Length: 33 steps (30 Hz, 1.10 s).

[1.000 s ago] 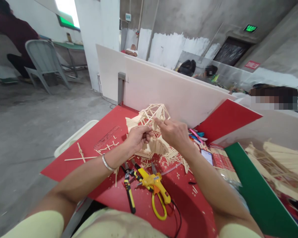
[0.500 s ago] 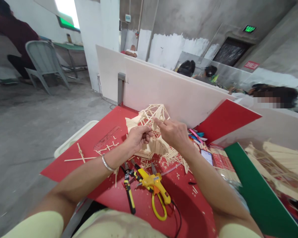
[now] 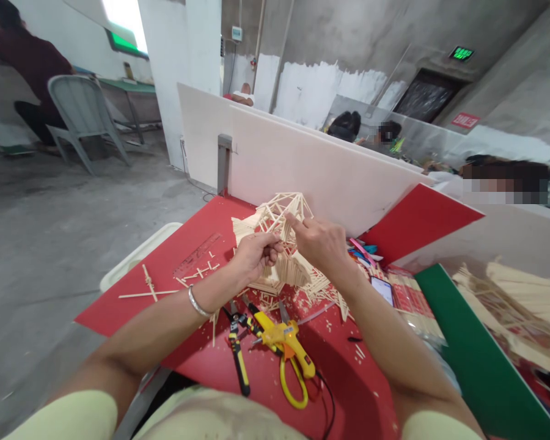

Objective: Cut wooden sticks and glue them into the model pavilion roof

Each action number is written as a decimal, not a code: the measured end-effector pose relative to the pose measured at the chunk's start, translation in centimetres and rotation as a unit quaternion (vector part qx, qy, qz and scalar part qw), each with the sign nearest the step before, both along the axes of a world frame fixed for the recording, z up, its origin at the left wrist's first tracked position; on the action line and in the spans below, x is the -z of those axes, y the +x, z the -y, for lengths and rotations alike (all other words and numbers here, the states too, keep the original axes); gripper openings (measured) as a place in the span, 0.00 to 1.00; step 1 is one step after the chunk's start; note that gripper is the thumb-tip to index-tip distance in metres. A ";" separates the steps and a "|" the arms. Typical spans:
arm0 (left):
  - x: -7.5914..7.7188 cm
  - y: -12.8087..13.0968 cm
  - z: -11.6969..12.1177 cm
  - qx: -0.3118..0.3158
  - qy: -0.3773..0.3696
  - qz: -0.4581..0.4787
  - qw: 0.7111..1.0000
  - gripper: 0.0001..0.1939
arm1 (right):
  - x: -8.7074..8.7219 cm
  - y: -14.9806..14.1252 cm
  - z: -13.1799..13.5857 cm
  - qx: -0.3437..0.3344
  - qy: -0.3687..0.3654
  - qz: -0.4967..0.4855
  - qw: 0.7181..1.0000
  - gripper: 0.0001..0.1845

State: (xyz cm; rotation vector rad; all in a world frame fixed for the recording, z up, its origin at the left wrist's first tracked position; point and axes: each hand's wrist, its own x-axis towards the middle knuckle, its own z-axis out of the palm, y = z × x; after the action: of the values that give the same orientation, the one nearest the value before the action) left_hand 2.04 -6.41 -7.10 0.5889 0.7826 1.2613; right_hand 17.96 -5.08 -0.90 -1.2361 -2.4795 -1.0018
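A model built of thin wooden sticks [image 3: 297, 269], with an open-framed peaked top, stands near the back of the red table. My left hand [image 3: 256, 255] is closed in a pinch at its front; whatever lies between thumb and finger is too small to make out. My right hand [image 3: 321, 244] is at the model's right side, index finger stretched to the frame sticks and the other fingers curled. Its thumb and anything it grips are hidden. Nearer me lie a yellow glue gun [image 3: 284, 336], yellow-handled scissors [image 3: 294, 391] and black-and-yellow cutters [image 3: 238, 357].
Loose sticks [image 3: 318, 287] and scraps lie around the model. A clear ruler [image 3: 196, 253] and crossed sticks [image 3: 149, 282] are at left. A phone [image 3: 382, 289] and bagged sticks [image 3: 415, 299] lie at right. A white partition [image 3: 302, 153] borders the back; people sit beyond it.
My right index finger has shifted slightly up and to the right on the model's frame. My left hand, the model and the tools have kept their places.
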 end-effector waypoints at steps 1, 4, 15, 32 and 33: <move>0.0 0.0 0.0 -0.002 -0.001 0.000 1.000 0.05 | 0.0 0.0 0.0 0.001 0.000 0.001 1.000 0.27; -0.1 0.0 0.2 -0.007 0.000 0.001 1.000 0.06 | 0.1 0.0 -0.1 0.003 0.000 -0.001 1.000 0.27; 0.1 0.0 0.0 0.001 -0.004 -0.002 1.000 0.06 | 0.3 0.2 -0.3 0.000 0.009 -0.007 1.000 0.27; 0.5 -0.1 -0.3 0.008 0.014 -0.006 1.000 0.08 | 0.5 0.2 -0.3 0.001 0.001 -0.002 1.000 0.26; 0.5 -0.1 -0.2 0.009 0.013 -0.006 1.000 0.08 | 0.5 0.2 -0.3 0.000 0.002 -0.001 1.000 0.26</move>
State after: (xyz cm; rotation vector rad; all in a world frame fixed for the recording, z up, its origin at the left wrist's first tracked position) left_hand 1.92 -6.17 -7.62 0.6238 0.7697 1.2541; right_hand 18.11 -4.80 -1.41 -1.2342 -2.4751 -1.0058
